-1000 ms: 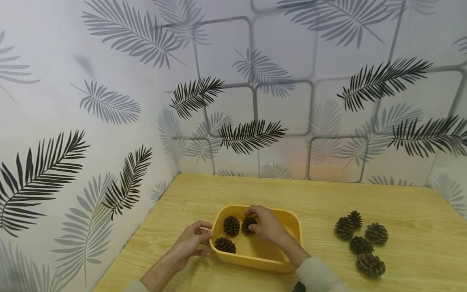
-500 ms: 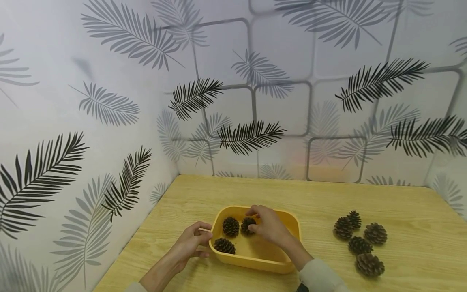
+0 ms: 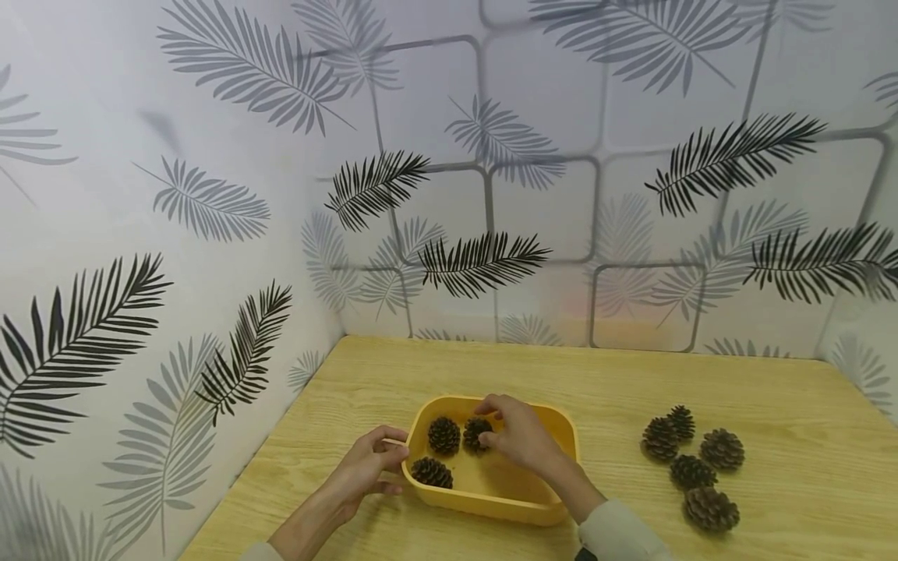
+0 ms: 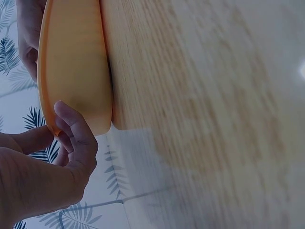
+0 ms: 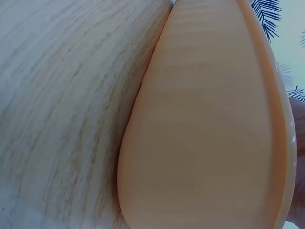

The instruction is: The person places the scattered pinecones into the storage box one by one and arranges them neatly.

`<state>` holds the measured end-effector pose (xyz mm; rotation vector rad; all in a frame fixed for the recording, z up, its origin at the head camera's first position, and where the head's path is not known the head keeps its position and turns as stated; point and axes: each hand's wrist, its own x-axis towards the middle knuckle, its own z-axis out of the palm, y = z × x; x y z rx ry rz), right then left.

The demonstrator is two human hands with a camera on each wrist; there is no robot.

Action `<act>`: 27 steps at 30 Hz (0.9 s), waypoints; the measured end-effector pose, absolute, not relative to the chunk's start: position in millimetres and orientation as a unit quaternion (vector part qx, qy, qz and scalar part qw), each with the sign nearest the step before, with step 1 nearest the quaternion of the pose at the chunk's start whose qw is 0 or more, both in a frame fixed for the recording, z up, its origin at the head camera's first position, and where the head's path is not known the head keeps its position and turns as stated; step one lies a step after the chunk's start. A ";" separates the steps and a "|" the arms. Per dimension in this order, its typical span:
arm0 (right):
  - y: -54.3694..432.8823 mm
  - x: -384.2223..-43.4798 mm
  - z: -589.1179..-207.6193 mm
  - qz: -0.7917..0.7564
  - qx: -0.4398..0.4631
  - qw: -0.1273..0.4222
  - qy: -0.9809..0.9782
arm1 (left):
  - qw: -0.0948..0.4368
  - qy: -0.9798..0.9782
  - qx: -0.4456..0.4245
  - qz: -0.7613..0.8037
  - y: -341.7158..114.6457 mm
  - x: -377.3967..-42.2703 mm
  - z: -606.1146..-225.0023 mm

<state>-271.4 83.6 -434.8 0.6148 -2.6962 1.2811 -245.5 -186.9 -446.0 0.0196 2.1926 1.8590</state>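
Note:
A yellow plastic basin sits on the table with three brown pine cones inside. My left hand pinches its left rim between thumb and fingers; the left wrist view shows the same hand at the rim of the basin. Reaching over the basin, my right hand grips one pine cone by its right side, thumb in front and fingers behind. Beside that lies a second pine cone, and a third pine cone is in the near left corner. The basin wall fills most of the right wrist view.
Several pine cones lie in a loose cluster on the wood-grain table, to the right of the basin. A leaf-patterned wall rises behind the table, and another side of it stands at the left.

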 end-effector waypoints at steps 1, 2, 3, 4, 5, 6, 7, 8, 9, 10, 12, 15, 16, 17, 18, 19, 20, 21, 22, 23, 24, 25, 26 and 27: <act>83.7 -271.5 -434.9 0.420 0.202 0.048 -0.884 | 0.133 0.756 0.007 0.641 -186.7 -245.4 -445.7; 83.9 -271.3 -434.7 0.420 0.202 0.048 -0.883 | 0.133 0.756 0.007 0.641 -186.6 -245.3 -445.5; 84.1 -271.1 -434.7 0.421 0.203 0.049 -0.883 | 0.134 0.756 0.008 0.640 -186.5 -245.2 -445.4; 84.5 -270.8 -434.5 0.423 0.204 0.049 -0.882 | 0.134 0.756 0.008 0.640 -186.5 -245.1 -445.4; 84.8 -270.5 -434.3 0.425 0.203 0.048 -0.881 | 0.134 0.756 0.009 0.640 -186.5 -245.1 -445.4; 85.3 -270.1 -433.9 0.428 0.203 0.048 -0.879 | 0.134 0.756 0.010 0.640 -186.5 -245.1 -445.4; 85.9 -269.5 -433.6 0.432 0.201 0.047 -0.878 | 0.134 0.756 0.010 0.640 -186.5 -245.1 -445.4; 86.7 -268.8 -433.1 0.435 0.200 0.046 -0.877 | 0.134 0.756 0.011 0.640 -186.5 -245.1 -445.4; 87.5 -268.2 -432.9 0.438 0.198 0.046 -0.876 | 0.134 0.756 0.011 0.641 -186.5 -245.2 -445.4; 88.5 -267.7 -432.7 0.441 0.195 0.044 -0.875 | 0.134 0.756 0.011 0.641 -186.6 -245.3 -445.4; 90.6 -266.7 -432.4 0.442 0.188 0.044 -0.876 | 0.135 0.755 0.011 0.641 -186.6 -245.5 -445.4; 94.3 -265.1 -432.6 0.443 0.179 0.049 -0.877 | 0.135 0.755 0.010 0.642 -186.6 -245.6 -445.8; 95.5 -264.6 -432.7 0.443 0.176 0.051 -0.878 | 0.134 0.755 0.010 0.642 -186.6 -245.6 -445.9; 96.6 -264.2 -432.8 0.442 0.174 0.053 -0.878 | 0.134 0.755 0.010 0.641 -186.5 -245.5 -446.0; 97.6 -263.7 -432.9 0.441 0.174 0.055 -0.879 | 0.134 0.755 0.009 0.641 -186.5 -245.3 -446.0; 98.7 -263.2 -433.0 0.441 0.174 0.056 -0.879 | 0.134 0.756 0.009 0.641 -186.5 -245.2 -446.1; 99.7 -262.7 -433.1 0.441 0.175 0.057 -0.879 | 0.134 0.756 0.008 0.641 -186.4 -245.1 -446.2; 100.8 -262.1 -433.2 0.441 0.176 0.057 -0.878 | 0.134 0.755 0.008 0.641 -186.3 -244.9 -446.2; 101.9 -261.4 -432.9 0.443 0.177 0.057 -0.877 | 0.134 0.755 0.008 0.642 -186.2 -244.9 -446.3; 103.1 -260.7 -432.7 0.446 0.179 0.057 -0.875 | 0.134 0.755 0.007 0.642 -186.1 -244.9 -446.3; 104.3 -260.3 -432.6 0.446 0.179 0.059 -0.875 | 0.134 0.755 0.008 0.642 -186.1 -245.0 -446.4; 105.6 -259.7 -432.1 0.448 0.178 0.059 -0.874 | 0.133 0.755 0.008 0.643 -186.0 -245.2 -446.5; 106.9 -259.4 -431.9 0.448 0.178 0.059 -0.874 | 0.132 0.754 0.009 0.643 -186.0 -245.3 -446.6; 108.2 -259.0 -431.5 0.448 0.178 0.060 -0.874 | 0.132 0.754 0.009 0.643 -186.0 -245.6 -446.6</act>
